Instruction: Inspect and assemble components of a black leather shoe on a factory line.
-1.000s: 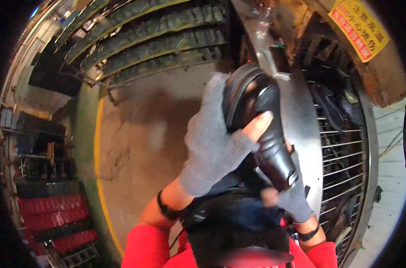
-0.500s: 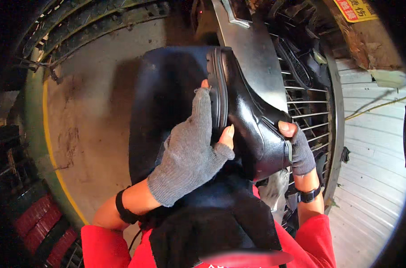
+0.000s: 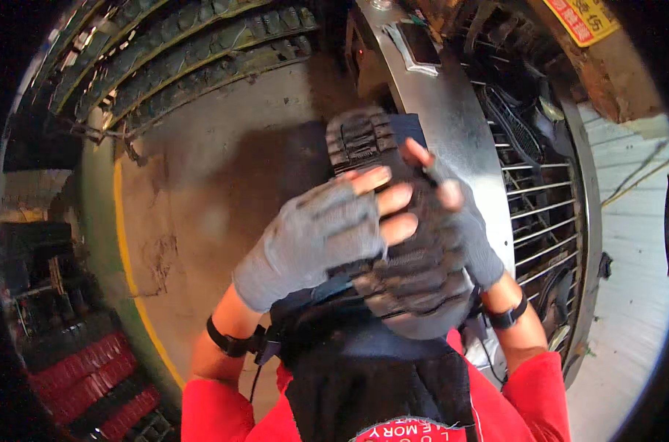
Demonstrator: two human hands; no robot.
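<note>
A black leather boot (image 3: 415,276) is turned with its treaded rubber sole up, heel end away from me and toe end near my apron. My left hand (image 3: 312,232), in a grey fingerless glove, lies across the sole's left side, its bare fingertips on the tread and its thumb hidden. Along the right edge my right hand (image 3: 467,221), gloved alike, holds the boot; its fingertips are smeared by motion. The boot's upper is mostly hidden beneath the sole. Behind it a dark blue cloth-like surface (image 3: 404,129) shows in part.
At my right runs a metal bench (image 3: 452,110) with a phone-like dark slab (image 3: 423,48) on it. Beside it a barred rack (image 3: 540,214) holds dark footwear. Shelves of shoe-shaped items (image 3: 202,48) stand far left; dark red items (image 3: 91,376) sit at lower left.
The boot has turned from showing its shiny side and upper to showing its sole. My left hand has shifted onto the tread, and my right hand has moved up along the edge.
</note>
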